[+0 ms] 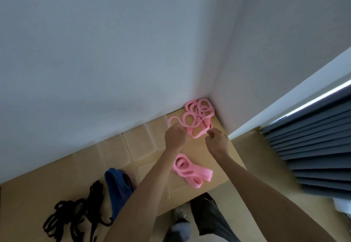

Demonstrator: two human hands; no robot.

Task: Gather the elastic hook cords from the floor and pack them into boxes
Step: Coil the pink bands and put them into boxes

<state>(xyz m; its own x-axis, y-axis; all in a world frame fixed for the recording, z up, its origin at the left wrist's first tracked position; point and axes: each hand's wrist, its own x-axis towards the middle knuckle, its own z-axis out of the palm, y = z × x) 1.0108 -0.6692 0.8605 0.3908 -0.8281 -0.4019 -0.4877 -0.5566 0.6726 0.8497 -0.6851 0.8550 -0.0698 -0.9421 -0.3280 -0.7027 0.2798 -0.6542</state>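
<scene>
Head view. The person stands facing a room corner and reaches both arms forward and down over a flat cardboard sheet (218, 158) lying on the floor.

Risk assessment:
- The pink cords (197, 116) lie in a loose tangle in the corner, loops overlapping. A pull on one strand would probably drag the whole tangle, or tighten a knot.
- If the hooks are buried in the loops they may catch; no hook can be made out at this size.
- A second, neater pink bundle (188, 169) lies nearer the person, between the forearms. A step forward could land on it.

Hand pose:
- The left hand (175, 137) is knuckles-up, fingers curled onto a pink strand at the tangle's near-left edge.
- The right hand (216, 141) is fisted, fingertips pinched together just beside the tangle's nearest loop. Whether it actually holds a strand cannot be told.
- The hands are apart, with the loop between them.

Other items: black cords (76, 217) lie on the floor at lower left, beside a blue fabric item (117, 186). No box interior is visible.
</scene>
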